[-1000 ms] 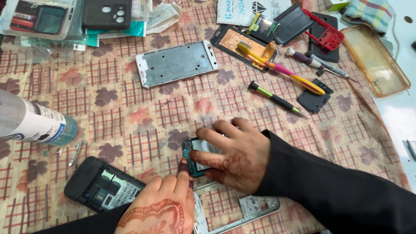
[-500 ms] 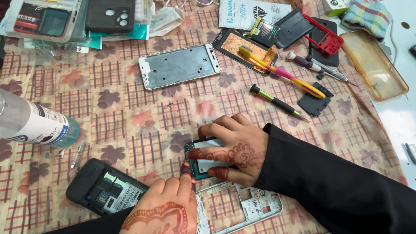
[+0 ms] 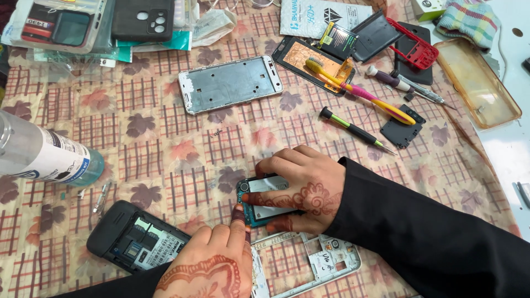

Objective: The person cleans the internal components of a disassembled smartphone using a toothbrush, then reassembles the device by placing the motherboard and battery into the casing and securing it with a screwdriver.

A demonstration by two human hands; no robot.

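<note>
A small teal phone circuit board with a pale metal shield lies on the patterned cloth. My right hand, hennaed and in a black sleeve, reaches in from the right. Its fingers and thumb are clamped across the board. My left hand comes up from the bottom edge, and its index fingertip presses the board's lower left corner. A white plastic phone frame lies just below both hands. An opened black phone sits to the left of my left hand.
A silver phone mid-frame lies at the upper centre. To the right are a green-handled screwdriver and a yellow and pink toothbrush. A bottle lies at the left edge. An amber phone case and a red frame are upper right.
Both hands stay on the board. My right hand's fingers have spread flatter over it, and my left index fingertip has settled on its corner.
</note>
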